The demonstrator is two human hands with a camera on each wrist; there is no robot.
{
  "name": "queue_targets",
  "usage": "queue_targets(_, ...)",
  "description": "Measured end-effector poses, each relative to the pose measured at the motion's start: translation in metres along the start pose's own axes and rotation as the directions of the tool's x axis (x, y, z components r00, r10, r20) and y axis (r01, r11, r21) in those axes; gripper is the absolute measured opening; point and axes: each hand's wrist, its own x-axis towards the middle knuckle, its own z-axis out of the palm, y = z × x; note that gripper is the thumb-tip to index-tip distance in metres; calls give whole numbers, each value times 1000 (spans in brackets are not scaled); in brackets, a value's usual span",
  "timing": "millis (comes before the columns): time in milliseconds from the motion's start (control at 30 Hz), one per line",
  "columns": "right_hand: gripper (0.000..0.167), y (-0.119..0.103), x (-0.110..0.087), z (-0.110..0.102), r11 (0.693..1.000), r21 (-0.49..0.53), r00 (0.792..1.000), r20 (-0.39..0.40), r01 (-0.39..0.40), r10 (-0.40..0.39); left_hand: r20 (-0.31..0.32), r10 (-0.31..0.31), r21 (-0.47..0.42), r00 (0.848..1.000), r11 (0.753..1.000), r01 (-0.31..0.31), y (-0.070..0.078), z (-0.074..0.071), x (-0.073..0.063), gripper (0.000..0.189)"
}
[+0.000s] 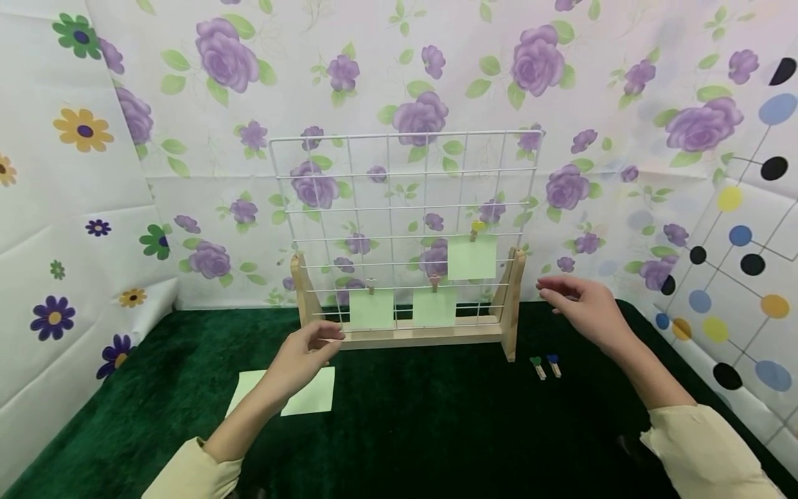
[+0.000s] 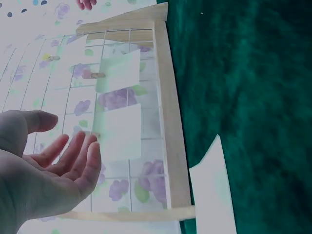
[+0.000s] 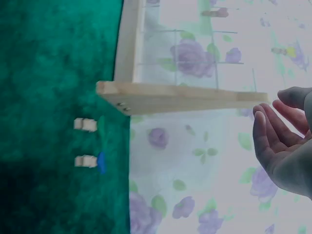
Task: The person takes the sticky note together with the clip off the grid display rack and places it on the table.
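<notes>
A white wire grid (image 1: 406, 173) stands upright in a wooden base (image 1: 430, 338). Three pale green paper notes hang on it: a left note (image 1: 371, 309), a middle note (image 1: 434, 308) and a higher right note (image 1: 472, 258), each under a small wooden clip, the highest clip (image 1: 476, 230) topped in yellow. My left hand (image 1: 305, 353), fingers loosely bent and holding nothing, hovers in front of the grid's lower left. To the right of the stand my right hand (image 1: 582, 308) hangs in the air, also holding nothing, its fingers relaxed.
Loose pale green notes (image 1: 312, 394) lie on the dark green cloth (image 1: 399, 430) under my left arm. Right of the base lie a green-topped clip (image 1: 538, 368) and a blue-topped clip (image 1: 553, 366). A flowered backdrop (image 1: 374, 69) rises behind the grid.
</notes>
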Motion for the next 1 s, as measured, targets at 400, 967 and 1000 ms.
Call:
queue_targets(400,43,-27,22,5,991,123,998,-45,44,-38,1,99,-61,995,993,-99,30,34,30,33)
queue_targets(967,38,-63,56,8,994,55,994,-61,90,-87,-42,184,-109,982,976,-188,71,68,67,26)
queue_targets(1000,37,-65,58,9,996,34,994,-63,88,-86,-45,185,-109,982,976,-189,73,70,70,26)
